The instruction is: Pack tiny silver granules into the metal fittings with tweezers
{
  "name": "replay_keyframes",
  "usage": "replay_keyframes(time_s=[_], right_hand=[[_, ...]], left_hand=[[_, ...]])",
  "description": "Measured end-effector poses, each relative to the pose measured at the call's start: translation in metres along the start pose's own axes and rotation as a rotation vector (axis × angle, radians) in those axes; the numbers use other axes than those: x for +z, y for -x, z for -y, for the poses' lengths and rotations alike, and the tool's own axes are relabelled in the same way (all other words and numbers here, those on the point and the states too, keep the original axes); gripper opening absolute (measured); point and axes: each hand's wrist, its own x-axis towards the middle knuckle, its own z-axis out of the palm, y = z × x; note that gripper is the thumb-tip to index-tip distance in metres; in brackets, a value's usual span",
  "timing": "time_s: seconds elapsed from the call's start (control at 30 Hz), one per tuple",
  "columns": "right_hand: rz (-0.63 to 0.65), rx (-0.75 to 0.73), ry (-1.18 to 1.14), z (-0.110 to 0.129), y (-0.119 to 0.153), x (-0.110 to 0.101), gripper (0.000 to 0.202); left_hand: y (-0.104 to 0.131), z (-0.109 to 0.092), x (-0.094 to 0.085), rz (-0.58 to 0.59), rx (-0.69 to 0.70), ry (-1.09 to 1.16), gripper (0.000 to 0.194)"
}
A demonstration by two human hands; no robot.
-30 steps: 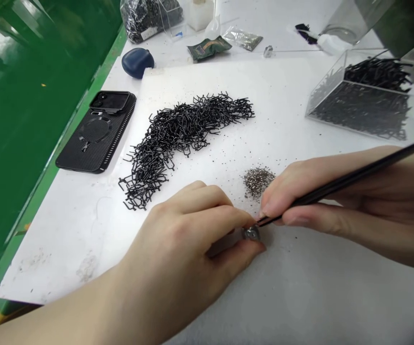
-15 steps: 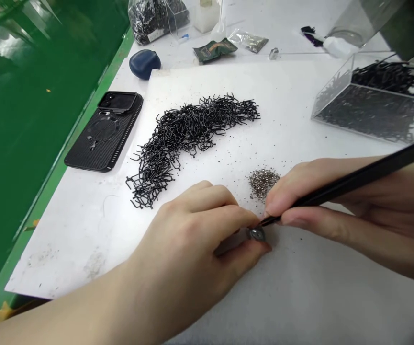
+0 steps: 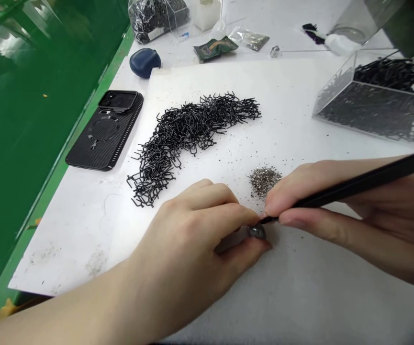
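White paper sheet [image 3: 300, 110] covers most of a pale workbench [image 3: 300, 297], with a green edge and green floor off to my left. Near the front of the sheet I see a small round metal part [image 3: 257, 232], silver-grey, sitting on the surface. My left hand [image 3: 192, 239] pinches it between thumb and forefinger, fingers curled tight around it. My right hand [image 3: 336, 211] grips a thin black tool [image 3: 357, 184], held like a pen, clenched between thumb and fingertips; its tip touches the top of the metal part.

Just behind the two hands lies a little heap of tiny glittering grains [image 3: 264, 179], with loose specks scattered about it on the paper. Farther back, a long curved pile of black bent-wire clips [image 3: 188, 134] spreads across the middle of the sheet.

To the left of the paper, a phone in a black textured case [image 3: 104, 132] lies face down. Behind it sits a dark blue rounded case [image 3: 144, 62]. On the far right stands a clear plastic box [image 3: 372, 103] holding more black wire pieces. Along the back edge I make out a clear bag of dark parts [image 3: 152, 17], a green sachet [image 3: 214, 47] and a small clear packet of glittering grains [image 3: 252, 39].
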Motion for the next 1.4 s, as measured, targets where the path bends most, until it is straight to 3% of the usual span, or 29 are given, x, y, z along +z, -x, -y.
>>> replay_keyframes(time_s=[0.3,1.03,1.13,1.23,1.4], right_hand=[[0.047,-0.014,-0.044,-0.002,-0.004,-0.006,0.022],[0.021,0.024,-0.092,-0.004,-0.002,-0.005,0.019],[-0.034,-0.001,-0.064,-0.004,-0.001,-0.006,0.009],[-0.075,-0.009,-0.049,-0.004,-0.002,-0.006,0.016],[0.012,-0.034,-0.173,-0.003,-0.012,-0.009,0.005]], left_hand=[[-0.004,-0.003,-0.001,0.009,-0.011,-0.013,0.014],[-0.003,-0.006,-0.005,0.018,-0.027,-0.007,0.013],[-0.002,-0.001,-0.001,0.002,-0.007,0.003,0.012],[-0.002,0.003,0.002,0.008,0.006,0.003,0.007],[-0.002,0.001,0.000,0.004,-0.005,-0.016,0.009]])
